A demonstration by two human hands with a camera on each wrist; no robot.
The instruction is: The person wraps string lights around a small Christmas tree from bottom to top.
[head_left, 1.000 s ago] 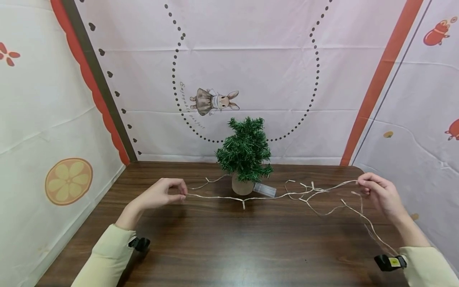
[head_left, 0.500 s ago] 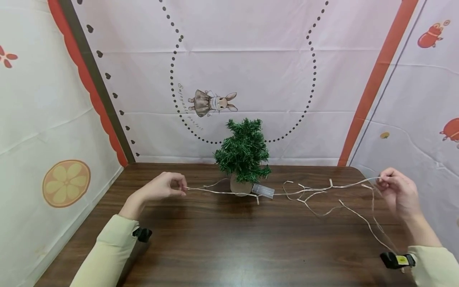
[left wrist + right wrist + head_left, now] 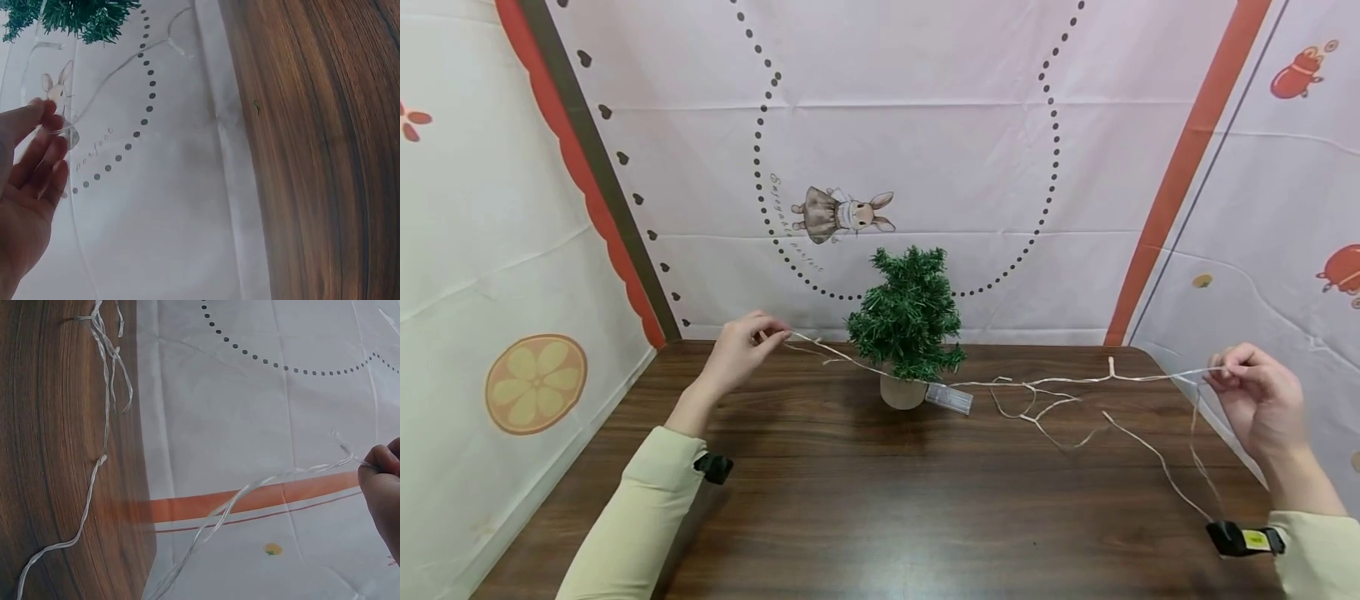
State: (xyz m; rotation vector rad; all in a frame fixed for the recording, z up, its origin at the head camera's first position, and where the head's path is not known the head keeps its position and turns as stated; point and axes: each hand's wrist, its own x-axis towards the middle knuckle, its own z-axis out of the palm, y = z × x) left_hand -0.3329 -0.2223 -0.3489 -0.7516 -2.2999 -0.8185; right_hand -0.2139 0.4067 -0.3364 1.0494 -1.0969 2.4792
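Observation:
A thin clear string of fairy lights (image 3: 1060,381) stretches across the table between two hands. My left hand (image 3: 741,346) pinches it between thumb and fingertips, raised near the table's back left; the left wrist view also shows this left hand (image 3: 34,162) with the strand at its fingertips. Out at the right side, my right hand (image 3: 1262,400) pinches the other stretch, and a loose length hangs down from it. The strand passes in front of a small green artificial Christmas tree (image 3: 906,312) on a round pale base (image 3: 901,392). Beside that base lies a clear battery box (image 3: 950,398).
Slack loops of the light string lie on the dark wooden table (image 3: 880,500), right of the battery box. A printed white cloth (image 3: 925,167) hangs behind the table and along both sides. Each wrist wears a small black camera, such as the left camera (image 3: 713,467).
My left hand has risen toward the back of the table, lifting its end of the string. My right hand has moved farther right, drawing the strand along with it.

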